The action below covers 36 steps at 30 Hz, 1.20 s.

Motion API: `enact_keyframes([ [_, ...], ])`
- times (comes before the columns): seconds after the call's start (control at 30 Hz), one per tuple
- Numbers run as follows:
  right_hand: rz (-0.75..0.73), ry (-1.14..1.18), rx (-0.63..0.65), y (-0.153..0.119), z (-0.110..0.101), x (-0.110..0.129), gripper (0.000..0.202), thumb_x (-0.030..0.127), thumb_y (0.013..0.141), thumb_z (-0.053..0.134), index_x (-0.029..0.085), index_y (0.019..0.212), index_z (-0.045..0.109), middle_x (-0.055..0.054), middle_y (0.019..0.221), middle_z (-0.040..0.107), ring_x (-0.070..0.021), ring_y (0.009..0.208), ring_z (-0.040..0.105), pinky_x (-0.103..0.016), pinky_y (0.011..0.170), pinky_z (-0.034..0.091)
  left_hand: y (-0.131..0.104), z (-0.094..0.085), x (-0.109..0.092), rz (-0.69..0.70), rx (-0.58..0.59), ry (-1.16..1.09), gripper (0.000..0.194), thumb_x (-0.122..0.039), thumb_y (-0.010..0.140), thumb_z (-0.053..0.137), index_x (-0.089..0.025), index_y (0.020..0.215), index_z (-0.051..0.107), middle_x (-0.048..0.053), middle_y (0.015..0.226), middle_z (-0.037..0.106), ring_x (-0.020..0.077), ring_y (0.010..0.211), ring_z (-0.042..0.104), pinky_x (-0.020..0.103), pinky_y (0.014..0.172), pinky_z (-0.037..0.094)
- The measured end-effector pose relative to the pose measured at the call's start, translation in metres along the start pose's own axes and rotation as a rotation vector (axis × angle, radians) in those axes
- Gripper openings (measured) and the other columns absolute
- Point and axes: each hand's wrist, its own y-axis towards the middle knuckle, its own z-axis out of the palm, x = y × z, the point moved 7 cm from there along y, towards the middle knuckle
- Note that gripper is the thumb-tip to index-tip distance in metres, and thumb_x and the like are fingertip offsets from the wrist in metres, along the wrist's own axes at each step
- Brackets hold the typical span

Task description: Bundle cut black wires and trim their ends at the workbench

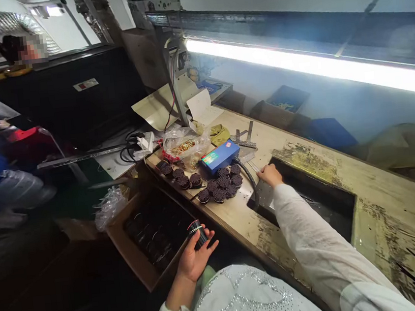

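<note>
Hands first: we see our left hand [195,258] low down, beside the desk [378,192], palm up. Its fingers [210,248] curl loosely around a small dark bundle [197,231] with a light band round it. The bundle stands up in the palm, above a brown cardboard box [128,248] full of dark round things that we cannot make out well.

Our right hand [269,174] reaches out over the desk in a white sleeve [313,243]. It rests at the edge of a dark square hole [316,198] cut into the desk. The fingers look curled down onto a shiny metal plate [265,196], but we cannot tell if they hold anything.

Just left of that hand sits a group of dark round coils [222,186], and more coils [180,175] lie further left. A blue box [220,156] sits behind them, with a black hose [249,181] bending down from it. A clear plastic bag [184,145] lies near the blue box. A long bright lamp [313,67] shines above the desk.
</note>
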Motion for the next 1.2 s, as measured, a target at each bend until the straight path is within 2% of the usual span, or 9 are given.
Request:
enact_keyframes([
  [0.17,0.003,0.134,-0.030,-0.010,-0.026,-0.031,0.024,0.030,0.083,0.054,0.014,0.100,0.060,-0.009,0.090,0.069,-0.0197,0.080,0.063,-0.027,0.070,0.046,0.003,0.021,0.012,-0.011,0.062,0.010,0.012,-0.024,0.081,0.063,-0.020,0.092,0.066,0.000,0.081,0.065,0.0197,0.094,0.065,0.053,0.107,0.035],
  [0.27,-0.042,0.223,-0.120,-0.029,-0.057,-0.064,0.032,0.030,0.086,0.046,0.016,0.113,0.056,-0.006,0.090,0.072,-0.0163,0.073,0.062,-0.026,0.068,0.046,0.005,0.033,0.015,-0.019,0.089,0.032,0.013,-0.025,0.080,0.062,-0.020,0.092,0.065,0.000,0.080,0.064,0.0194,0.093,0.065,0.054,0.108,0.035],
  [0.37,-0.136,0.268,-0.198,-0.057,-0.081,-0.102,0.034,0.034,0.084,0.048,0.015,0.109,0.062,-0.007,0.085,0.073,-0.0171,0.067,0.060,-0.028,0.067,0.045,0.008,0.041,0.021,-0.032,0.089,0.060,0.014,-0.025,0.080,0.061,-0.020,0.092,0.065,0.000,0.077,0.064,0.0189,0.091,0.064,0.053,0.108,0.036],
  [0.43,-0.123,0.237,-0.159,-0.074,-0.079,-0.127,0.031,0.034,0.082,0.050,0.016,0.100,0.068,-0.007,0.082,0.074,-0.0181,0.067,0.060,-0.028,0.067,0.044,0.010,0.047,0.027,-0.041,0.094,0.087,0.013,-0.025,0.079,0.061,-0.020,0.091,0.065,0.000,0.076,0.063,0.0190,0.089,0.064,0.053,0.107,0.038],
  [0.57,-0.007,0.179,-0.060,-0.089,-0.049,-0.164,0.027,0.028,0.080,0.052,0.016,0.092,0.072,-0.006,0.079,0.074,-0.0200,0.075,0.066,-0.028,0.070,0.046,0.012,0.056,0.039,-0.060,0.112,0.131,0.013,-0.025,0.078,0.062,-0.019,0.090,0.065,0.001,0.075,0.062,0.0193,0.089,0.064,0.051,0.105,0.040],
  [0.67,0.035,0.165,-0.047,-0.085,-0.027,-0.172,0.027,0.027,0.082,0.051,0.017,0.093,0.073,-0.006,0.082,0.075,-0.0196,0.078,0.067,-0.028,0.072,0.047,0.012,0.061,0.045,-0.067,0.129,0.155,0.015,-0.025,0.076,0.063,-0.020,0.090,0.065,0.001,0.074,0.061,0.0196,0.089,0.063,0.050,0.105,0.041],
  [0.77,0.069,0.128,-0.052,-0.077,-0.017,-0.172,0.026,0.026,0.083,0.051,0.018,0.094,0.073,-0.006,0.088,0.075,-0.0201,0.084,0.068,-0.028,0.077,0.047,0.011,0.062,0.048,-0.069,0.137,0.173,0.016,-0.026,0.075,0.064,-0.020,0.090,0.065,0.000,0.075,0.061,0.0195,0.090,0.063,0.050,0.106,0.040],
  [1.07,0.040,-0.026,0.003,-0.064,-0.009,-0.151,0.026,0.031,0.084,0.053,0.025,0.100,0.073,-0.005,0.100,0.074,-0.0254,0.100,0.065,-0.032,0.083,0.047,0.004,0.051,0.052,-0.038,0.136,0.183,0.018,-0.026,0.075,0.068,-0.020,0.091,0.065,-0.001,0.074,0.061,0.0186,0.090,0.064,0.049,0.106,0.040],
  [1.2,0.039,-0.088,0.029,-0.066,-0.008,-0.150,0.027,0.031,0.084,0.053,0.026,0.102,0.072,-0.006,0.105,0.073,-0.0261,0.102,0.065,-0.033,0.084,0.047,0.005,0.048,0.054,-0.045,0.149,0.187,0.021,-0.028,0.075,0.070,-0.020,0.093,0.065,-0.001,0.076,0.062,0.0187,0.091,0.064,0.049,0.108,0.038],
])
